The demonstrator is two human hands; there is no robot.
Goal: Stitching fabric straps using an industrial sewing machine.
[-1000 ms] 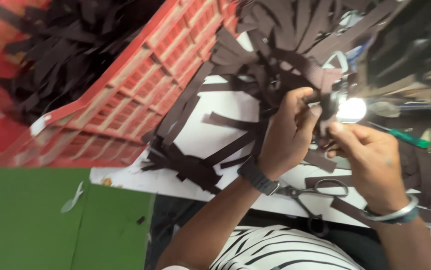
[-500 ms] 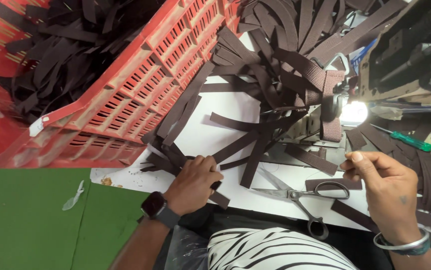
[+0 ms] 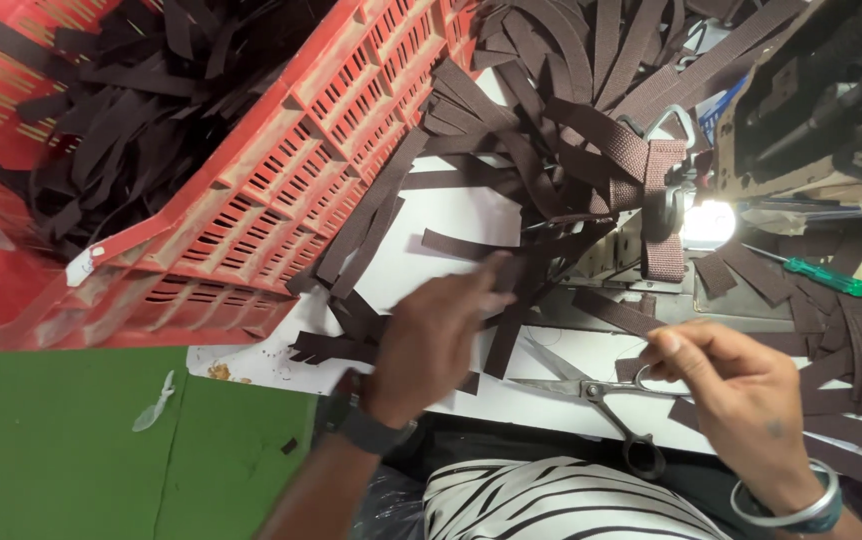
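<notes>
Red crate point(image 3: 281, 200) at left, heaped with dark straps. Loose straps point(image 3: 511, 170) still piled across the white table point(image 3: 451, 215). Left hand point(image 3: 441, 335) lies on them, fingers nearly straight, grip unclear. Right hand point(image 3: 741, 390) pinches something small, unclear what, beside scissors point(image 3: 601, 395). Much remains.

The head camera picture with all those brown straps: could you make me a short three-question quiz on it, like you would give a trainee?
1. True or false: the red crate holds dark strap pieces.
2. What lies on the white table just under the right hand? A) scissors B) a hammer C) a spool of thread
3. Fill in: the left hand reaches into the loose brown straps and wears a dark ____ on its wrist.

Key
1. True; the crate is tilted and full of them.
2. A; the handles point toward the person.
3. Watch. The motion blur hides whether the fingers grip a strap.
</notes>
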